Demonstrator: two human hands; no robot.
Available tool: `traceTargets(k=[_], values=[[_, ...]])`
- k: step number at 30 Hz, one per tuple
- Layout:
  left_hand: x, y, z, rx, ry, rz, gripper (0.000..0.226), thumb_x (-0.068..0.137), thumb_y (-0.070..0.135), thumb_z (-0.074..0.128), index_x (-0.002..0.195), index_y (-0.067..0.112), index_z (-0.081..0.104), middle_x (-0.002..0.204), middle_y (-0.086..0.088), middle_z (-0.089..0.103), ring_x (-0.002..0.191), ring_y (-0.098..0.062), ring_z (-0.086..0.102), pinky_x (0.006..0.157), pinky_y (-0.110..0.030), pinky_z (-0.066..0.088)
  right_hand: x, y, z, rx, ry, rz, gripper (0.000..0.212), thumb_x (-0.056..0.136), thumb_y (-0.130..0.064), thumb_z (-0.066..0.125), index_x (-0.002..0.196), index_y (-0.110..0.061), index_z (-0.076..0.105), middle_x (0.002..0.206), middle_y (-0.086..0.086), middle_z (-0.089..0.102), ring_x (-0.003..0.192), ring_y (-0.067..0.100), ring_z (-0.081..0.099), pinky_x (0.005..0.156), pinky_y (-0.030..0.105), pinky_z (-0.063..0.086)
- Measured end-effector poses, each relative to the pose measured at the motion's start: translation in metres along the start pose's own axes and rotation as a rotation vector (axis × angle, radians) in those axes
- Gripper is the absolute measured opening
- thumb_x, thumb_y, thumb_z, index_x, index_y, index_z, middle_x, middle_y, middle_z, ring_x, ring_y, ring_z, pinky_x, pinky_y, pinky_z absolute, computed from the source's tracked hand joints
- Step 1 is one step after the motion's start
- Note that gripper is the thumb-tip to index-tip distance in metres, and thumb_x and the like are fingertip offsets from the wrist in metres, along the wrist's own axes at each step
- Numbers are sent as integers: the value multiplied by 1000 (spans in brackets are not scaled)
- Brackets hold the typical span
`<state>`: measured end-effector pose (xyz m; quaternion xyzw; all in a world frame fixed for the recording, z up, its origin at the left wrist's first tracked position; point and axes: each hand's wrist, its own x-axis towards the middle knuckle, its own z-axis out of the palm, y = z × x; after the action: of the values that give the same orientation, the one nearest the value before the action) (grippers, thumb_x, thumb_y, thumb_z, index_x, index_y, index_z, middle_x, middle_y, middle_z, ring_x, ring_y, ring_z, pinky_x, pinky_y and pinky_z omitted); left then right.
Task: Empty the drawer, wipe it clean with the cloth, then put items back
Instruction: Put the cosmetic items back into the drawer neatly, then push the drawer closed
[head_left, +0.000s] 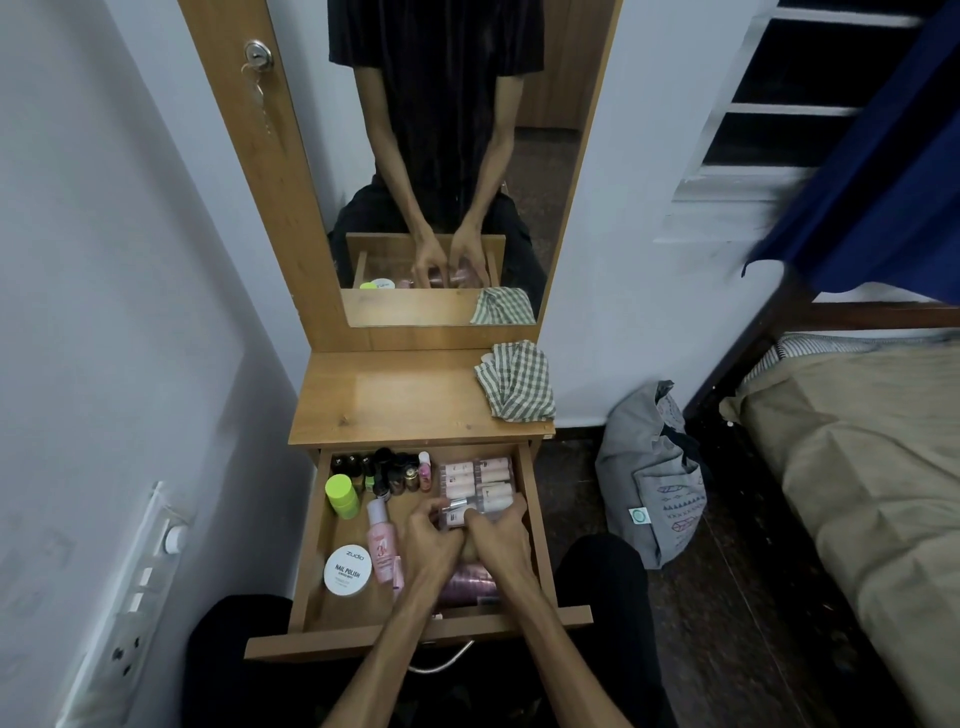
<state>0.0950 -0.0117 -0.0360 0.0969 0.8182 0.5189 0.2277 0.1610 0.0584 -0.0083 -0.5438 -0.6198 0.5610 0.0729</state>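
Observation:
The wooden drawer (535, 530) is pulled out, full of cosmetics. Both hands are inside it on the right. My left hand (434, 538) and my right hand (501, 535) together grip a clear pack of pink-white small bottles (457, 512). More such packs (478, 478) lie behind it. A lime-capped jar (343, 496), a pink bottle (382, 545), a white round nail polish tub (347, 570) and several dark nail polish bottles (389, 470) fill the left and back. The checked cloth (517, 382) lies on the tabletop's right back corner.
The wooden tabletop (395, 400) carries only the cloth; a mirror (441, 156) stands behind it. A wall is close on the left with a switch panel (140, 582). A grey bag (654, 478) sits on the floor to the right, beside a bed (857, 467).

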Motion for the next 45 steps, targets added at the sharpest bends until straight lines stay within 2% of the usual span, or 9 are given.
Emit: traceTargets(k=[8,15,19,21,24,28,31,36,45], values=[[-3,4,0,-8,-37,-2,31,78,1,75,105,15,67,93,8,67,83,3,61,62,-2,45,-1,3,2,126,9,7,69,83,-17,66,145,-12,37,100,-6,71,88,10,69,80,31,58],[-2,1,-1,22,-62,-2,32,77,5,77,107,15,68,99,2,71,89,-6,65,73,-10,46,18,25,5,120,1,-4,71,61,-47,60,127,-19,61,98,-7,76,89,7,72,85,33,61],[-3,5,-5,33,-82,-12,32,80,-1,72,109,10,69,102,1,71,98,-11,67,69,-2,42,-16,6,-15,91,-28,-60,43,87,-17,65,129,-16,55,101,-8,70,88,3,66,69,14,51],[-11,14,-13,30,-57,30,29,81,0,72,107,12,70,99,10,68,103,-12,65,70,2,39,-22,8,-23,41,-50,-103,34,94,-18,62,125,-24,51,102,-9,63,86,-1,59,63,10,42],[-28,19,-31,4,41,84,25,82,9,74,94,30,71,100,24,59,98,1,58,79,-3,40,-25,19,-27,-46,-28,-207,32,92,-26,64,124,-26,65,110,-10,68,97,1,63,76,15,47],[-44,8,-57,-92,29,48,32,84,4,69,91,35,74,110,9,69,104,-7,63,94,-31,50,-34,32,-33,-48,-25,-266,19,89,-19,69,105,-29,75,102,-10,74,97,1,67,83,20,52],[-58,3,-78,-148,40,19,26,87,-3,65,91,21,76,101,8,74,99,-7,66,92,-31,52,-46,36,-40,-82,-29,-317,15,89,-13,70,92,-27,76,91,-10,75,87,-2,68,74,13,49],[-78,-9,-110,-99,46,55,18,88,7,69,88,23,78,101,9,74,98,-7,66,76,-24,48,-66,39,-49,-145,-20,-412,17,84,-10,73,83,-26,77,81,-12,75,81,-6,68,70,10,50],[-94,-12,-156,119,186,94,14,84,16,72,93,27,76,103,8,72,96,-11,63,84,-31,47,-86,49,-69,-213,101,-454,12,81,-20,72,79,-31,75,78,-17,73,78,-3,68,70,19,54]])
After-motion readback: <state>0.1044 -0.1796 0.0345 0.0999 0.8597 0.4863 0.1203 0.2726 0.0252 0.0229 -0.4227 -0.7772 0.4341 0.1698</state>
